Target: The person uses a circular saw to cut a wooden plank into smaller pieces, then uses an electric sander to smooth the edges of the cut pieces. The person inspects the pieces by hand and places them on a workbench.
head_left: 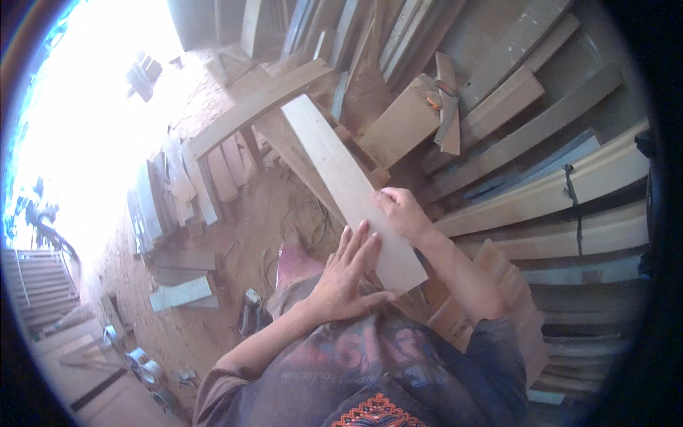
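Note:
A pale, smooth wooden board [341,178] slants from near my body toward the far left. My left hand [345,277] lies against the board's near left part with its fingers spread and thumb stretched to the right. At the board's right edge, about midway along, my right hand [402,211] is closed with its fingers curled onto the edge. Whether anything small is also inside that hand is hidden. Under the board's far part runs a rough wooden support [302,160].
A long plank [260,107] lies raised beyond the board. To the right are a wide timber block [402,124], a wooden piece with an orange-marked tool [434,103] and stacked long timbers [541,188]. Offcuts [181,292] lie on the dusty floor at left, near tape rolls [146,366].

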`<action>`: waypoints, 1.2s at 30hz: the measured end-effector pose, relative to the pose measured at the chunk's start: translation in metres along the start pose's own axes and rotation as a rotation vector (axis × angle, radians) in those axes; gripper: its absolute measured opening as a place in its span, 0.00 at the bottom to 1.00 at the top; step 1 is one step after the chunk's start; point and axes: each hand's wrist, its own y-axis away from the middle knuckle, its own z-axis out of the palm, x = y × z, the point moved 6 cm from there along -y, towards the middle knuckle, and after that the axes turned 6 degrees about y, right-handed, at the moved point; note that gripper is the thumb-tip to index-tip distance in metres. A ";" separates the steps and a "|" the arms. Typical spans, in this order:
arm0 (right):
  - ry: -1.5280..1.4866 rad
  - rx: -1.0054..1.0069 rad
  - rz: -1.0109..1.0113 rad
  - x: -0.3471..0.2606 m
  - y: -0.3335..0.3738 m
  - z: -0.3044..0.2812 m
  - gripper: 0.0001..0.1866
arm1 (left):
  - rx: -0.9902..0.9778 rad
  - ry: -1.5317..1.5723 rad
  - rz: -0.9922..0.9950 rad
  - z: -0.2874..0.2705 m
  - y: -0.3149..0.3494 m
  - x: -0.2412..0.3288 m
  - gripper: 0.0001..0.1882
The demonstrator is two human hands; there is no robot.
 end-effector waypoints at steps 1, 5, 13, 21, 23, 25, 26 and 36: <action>-0.153 -0.025 0.085 0.013 -0.003 0.005 0.18 | -0.053 -0.099 -0.036 0.008 0.002 0.005 0.62; -0.096 0.010 -0.058 0.021 -0.008 0.021 0.20 | -0.154 -0.244 -0.106 0.030 0.011 0.018 0.72; -0.250 -0.190 -0.218 -0.062 0.003 0.052 0.21 | 0.478 0.134 -0.184 0.005 0.015 0.009 0.54; -0.378 -0.087 -0.190 -0.039 0.031 0.016 0.17 | 0.565 0.556 -0.239 -0.089 -0.043 0.046 0.38; -0.418 -0.083 -0.145 -0.020 0.037 0.011 0.16 | 0.574 0.545 -0.303 -0.099 -0.053 0.053 0.35; -0.410 -0.043 -0.150 -0.005 0.040 0.007 0.16 | 0.579 0.560 -0.293 -0.104 -0.061 0.059 0.34; -0.411 -0.028 -0.130 0.002 0.041 0.006 0.16 | 0.577 0.580 -0.278 -0.104 -0.065 0.060 0.33; -0.480 -0.004 -0.106 0.035 0.050 0.007 0.15 | 0.599 0.642 -0.268 -0.098 -0.073 0.056 0.32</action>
